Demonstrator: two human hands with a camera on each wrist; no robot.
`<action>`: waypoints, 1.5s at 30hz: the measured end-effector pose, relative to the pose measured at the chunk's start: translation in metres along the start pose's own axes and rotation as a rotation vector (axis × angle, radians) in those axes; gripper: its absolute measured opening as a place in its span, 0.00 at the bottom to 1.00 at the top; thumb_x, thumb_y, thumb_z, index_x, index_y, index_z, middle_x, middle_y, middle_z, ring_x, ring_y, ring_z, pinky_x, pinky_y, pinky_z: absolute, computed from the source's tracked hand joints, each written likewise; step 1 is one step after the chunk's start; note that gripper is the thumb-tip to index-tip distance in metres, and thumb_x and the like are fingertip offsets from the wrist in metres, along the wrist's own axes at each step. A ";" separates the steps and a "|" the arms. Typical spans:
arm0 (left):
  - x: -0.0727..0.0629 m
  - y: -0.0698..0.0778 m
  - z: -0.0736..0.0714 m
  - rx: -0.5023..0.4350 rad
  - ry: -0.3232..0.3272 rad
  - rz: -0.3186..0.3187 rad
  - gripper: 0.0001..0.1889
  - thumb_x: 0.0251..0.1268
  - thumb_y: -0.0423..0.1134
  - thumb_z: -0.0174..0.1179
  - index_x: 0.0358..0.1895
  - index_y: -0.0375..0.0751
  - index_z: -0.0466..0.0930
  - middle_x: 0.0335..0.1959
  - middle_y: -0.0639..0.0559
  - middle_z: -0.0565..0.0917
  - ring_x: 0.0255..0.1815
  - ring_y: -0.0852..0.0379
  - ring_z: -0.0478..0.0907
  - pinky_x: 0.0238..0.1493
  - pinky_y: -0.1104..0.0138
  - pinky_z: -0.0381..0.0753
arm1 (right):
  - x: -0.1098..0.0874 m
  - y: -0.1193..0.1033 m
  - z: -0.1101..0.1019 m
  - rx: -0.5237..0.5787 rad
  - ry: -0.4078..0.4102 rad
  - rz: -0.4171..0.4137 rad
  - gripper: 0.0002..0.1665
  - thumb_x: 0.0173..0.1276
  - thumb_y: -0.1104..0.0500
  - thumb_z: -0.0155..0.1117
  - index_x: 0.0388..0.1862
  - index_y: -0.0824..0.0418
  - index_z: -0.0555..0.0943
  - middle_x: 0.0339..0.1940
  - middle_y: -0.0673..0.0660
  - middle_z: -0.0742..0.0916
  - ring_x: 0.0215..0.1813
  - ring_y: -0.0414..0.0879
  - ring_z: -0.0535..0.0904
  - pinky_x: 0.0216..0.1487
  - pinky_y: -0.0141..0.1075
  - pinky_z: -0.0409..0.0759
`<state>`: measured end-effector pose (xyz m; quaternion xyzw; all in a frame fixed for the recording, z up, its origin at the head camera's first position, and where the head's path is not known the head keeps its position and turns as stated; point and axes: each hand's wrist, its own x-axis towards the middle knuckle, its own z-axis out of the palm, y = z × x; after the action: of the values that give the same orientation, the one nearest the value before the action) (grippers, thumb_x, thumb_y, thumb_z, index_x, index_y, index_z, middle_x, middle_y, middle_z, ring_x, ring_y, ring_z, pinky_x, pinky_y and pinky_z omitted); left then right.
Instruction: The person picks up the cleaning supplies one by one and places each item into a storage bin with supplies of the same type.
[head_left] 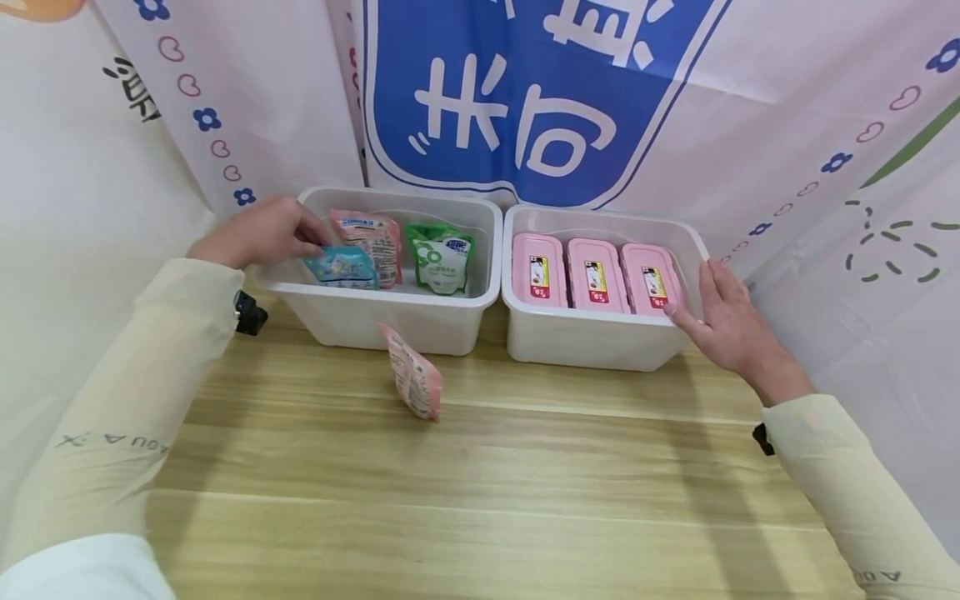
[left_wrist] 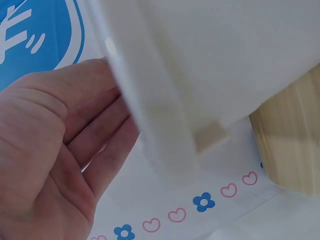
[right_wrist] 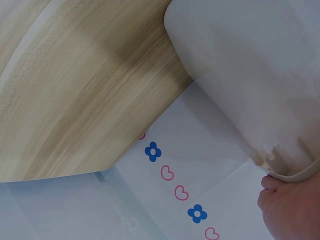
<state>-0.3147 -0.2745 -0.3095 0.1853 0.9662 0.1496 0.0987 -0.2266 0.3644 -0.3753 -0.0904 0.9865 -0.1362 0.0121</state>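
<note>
My left hand (head_left: 258, 233) reaches over the left end of the left white bin (head_left: 375, 317). Its thumb and fingertips pinch the upper corner of a light-blue pouch (head_left: 342, 267) inside; in the left wrist view the bin wall hides the fingertips. Beside that pouch are a pink pouch (head_left: 378, 242) and a green-and-white pouch (head_left: 441, 258). At the right end of the right white bin (head_left: 585, 340), my right hand (head_left: 731, 321) grips the rim, thumb over the front corner. Three pink lidded boxes (head_left: 597, 275) sit in a row within it.
Another pink pouch (head_left: 415, 375) is in front of the left bin, over the wood-grain table (head_left: 465, 492). Both bins stand side by side at the table's back edge, against a printed cloth (head_left: 645, 108) that also hangs at the sides.
</note>
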 end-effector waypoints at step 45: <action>-0.043 0.078 -0.024 0.129 -0.001 0.232 0.11 0.67 0.31 0.70 0.50 0.40 0.91 0.50 0.43 0.92 0.50 0.48 0.90 0.57 0.49 0.89 | -0.002 -0.003 -0.001 0.001 -0.002 -0.003 0.58 0.82 0.32 0.42 0.87 0.65 0.28 0.89 0.68 0.36 0.89 0.70 0.31 0.81 0.77 0.43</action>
<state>-0.2557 -0.2278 -0.2554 0.3018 0.9458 0.0977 0.0690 -0.2244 0.3616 -0.3737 -0.0922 0.9862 -0.1367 0.0129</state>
